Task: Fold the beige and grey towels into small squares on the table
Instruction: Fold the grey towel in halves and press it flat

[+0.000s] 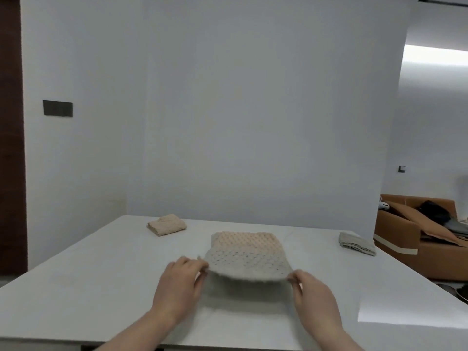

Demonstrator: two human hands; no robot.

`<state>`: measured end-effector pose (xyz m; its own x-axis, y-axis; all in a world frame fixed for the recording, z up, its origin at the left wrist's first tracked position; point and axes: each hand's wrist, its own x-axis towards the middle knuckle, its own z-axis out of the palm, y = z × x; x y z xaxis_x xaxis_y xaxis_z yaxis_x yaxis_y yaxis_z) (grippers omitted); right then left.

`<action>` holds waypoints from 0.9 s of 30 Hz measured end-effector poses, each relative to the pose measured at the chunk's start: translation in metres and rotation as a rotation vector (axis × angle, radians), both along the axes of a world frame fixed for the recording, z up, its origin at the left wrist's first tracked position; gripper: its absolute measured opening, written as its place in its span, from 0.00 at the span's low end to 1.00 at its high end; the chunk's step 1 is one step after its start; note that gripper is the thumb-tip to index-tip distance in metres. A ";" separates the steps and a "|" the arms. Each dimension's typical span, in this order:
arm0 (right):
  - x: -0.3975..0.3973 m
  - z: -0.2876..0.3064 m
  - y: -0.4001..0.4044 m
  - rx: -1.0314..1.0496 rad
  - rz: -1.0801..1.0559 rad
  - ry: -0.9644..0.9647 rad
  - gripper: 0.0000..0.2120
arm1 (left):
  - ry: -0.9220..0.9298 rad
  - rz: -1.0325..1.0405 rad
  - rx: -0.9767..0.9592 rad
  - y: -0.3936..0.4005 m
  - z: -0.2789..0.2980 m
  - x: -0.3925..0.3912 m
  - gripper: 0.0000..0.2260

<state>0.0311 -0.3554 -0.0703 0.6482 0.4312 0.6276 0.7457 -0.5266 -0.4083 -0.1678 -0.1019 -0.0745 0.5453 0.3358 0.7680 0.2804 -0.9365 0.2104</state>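
My left hand (180,282) and right hand (312,293) each pinch a near corner of the beige towel (247,254) at lower centre, lifting its near edge off the white table (101,287). A folded beige towel (167,224) lies upper left — a folded grey towel (357,243) sits right.

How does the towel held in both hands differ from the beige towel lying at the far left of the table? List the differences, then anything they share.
1. The held towel is gripped at its near corners by the left hand and right hand; the far-left beige towel lies untouched.
2. The held towel's near edge is lifted off the table; the far-left beige towel rests flat.
3. The held towel looks wider; the far-left beige towel is a small folded square.

Both have a bumpy weave.
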 end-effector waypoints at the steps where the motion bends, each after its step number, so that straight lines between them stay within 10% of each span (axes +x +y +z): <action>1: -0.001 0.013 -0.001 0.021 -0.001 -0.014 0.06 | -0.001 0.000 0.006 0.003 0.013 -0.003 0.05; 14: -0.019 0.166 0.007 0.329 0.071 -0.182 0.07 | -0.150 0.012 0.104 0.009 0.186 -0.032 0.08; 27: 0.014 0.076 0.020 -0.226 -0.091 0.016 0.08 | 0.492 0.172 -0.210 0.021 0.097 0.021 0.07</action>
